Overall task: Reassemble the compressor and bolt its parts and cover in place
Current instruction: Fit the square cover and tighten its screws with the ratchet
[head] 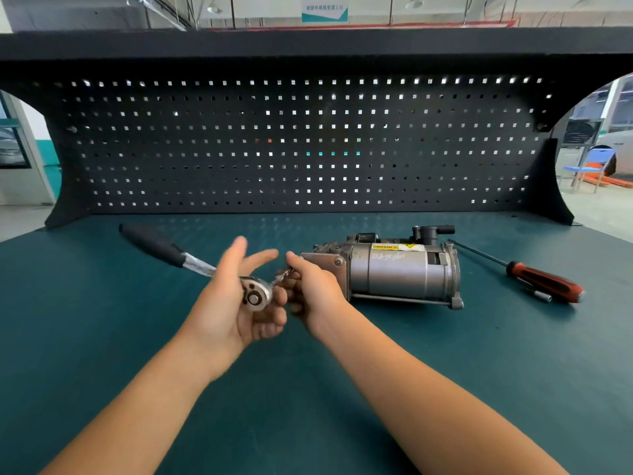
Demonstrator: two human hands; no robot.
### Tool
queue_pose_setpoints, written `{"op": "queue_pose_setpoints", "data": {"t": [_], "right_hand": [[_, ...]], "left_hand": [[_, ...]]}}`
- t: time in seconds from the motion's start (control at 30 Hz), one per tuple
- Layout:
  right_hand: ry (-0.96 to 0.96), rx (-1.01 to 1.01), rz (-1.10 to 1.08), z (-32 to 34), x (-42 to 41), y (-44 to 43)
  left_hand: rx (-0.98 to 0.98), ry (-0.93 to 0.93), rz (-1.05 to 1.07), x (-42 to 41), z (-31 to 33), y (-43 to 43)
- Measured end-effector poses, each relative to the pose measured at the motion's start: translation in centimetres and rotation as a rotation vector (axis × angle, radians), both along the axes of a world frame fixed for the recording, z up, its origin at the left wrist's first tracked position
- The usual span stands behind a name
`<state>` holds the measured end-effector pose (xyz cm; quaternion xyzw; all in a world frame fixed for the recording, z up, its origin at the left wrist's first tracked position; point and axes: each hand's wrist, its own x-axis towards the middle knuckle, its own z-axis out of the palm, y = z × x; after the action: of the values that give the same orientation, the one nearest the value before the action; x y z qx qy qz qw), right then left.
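Note:
A grey metal compressor with a yellow warning label lies on its side on the green bench top, right of centre. My left hand holds the round head of a ratchet wrench in its palm, lower fingers curled under it, thumb and forefinger stretched out. The wrench's black handle points away to the upper left. My right hand pinches a small metal bit or socket piece at the wrench head, just left of the compressor's end plate.
A red-and-black screwdriver lies right of the compressor, with a small silver socket beside its handle. A black pegboard stands along the bench's back edge under a dark shelf. The green bench top stretches left and towards me.

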<state>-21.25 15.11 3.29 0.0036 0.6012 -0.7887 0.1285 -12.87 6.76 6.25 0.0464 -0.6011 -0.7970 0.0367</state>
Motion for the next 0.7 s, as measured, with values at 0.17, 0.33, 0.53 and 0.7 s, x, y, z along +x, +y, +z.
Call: {"op": "queue_pose_setpoints", "data": {"t": [0.17,0.33,0.53,0.7], "right_hand": [[0.019,0.043,0.008,0.0,0.0,0.1],[0.077,0.192,0.002,-0.6,-0.2,0.5],[0.167,0.137,-0.036,-0.7,-0.4,0.8],[0.156,0.182,-0.030,-0.3,-0.2,0.8]], "left_hand": [[-0.023,0.007,-0.053,0.2,0.2,-0.2],[-1.030,0.198,0.037,0.5,-1.1,-0.1],[-1.361,0.287,0.282,0.3,-1.7,0.0],[-1.421,0.343,0.348,0.0,-2.2,0.0]]}}
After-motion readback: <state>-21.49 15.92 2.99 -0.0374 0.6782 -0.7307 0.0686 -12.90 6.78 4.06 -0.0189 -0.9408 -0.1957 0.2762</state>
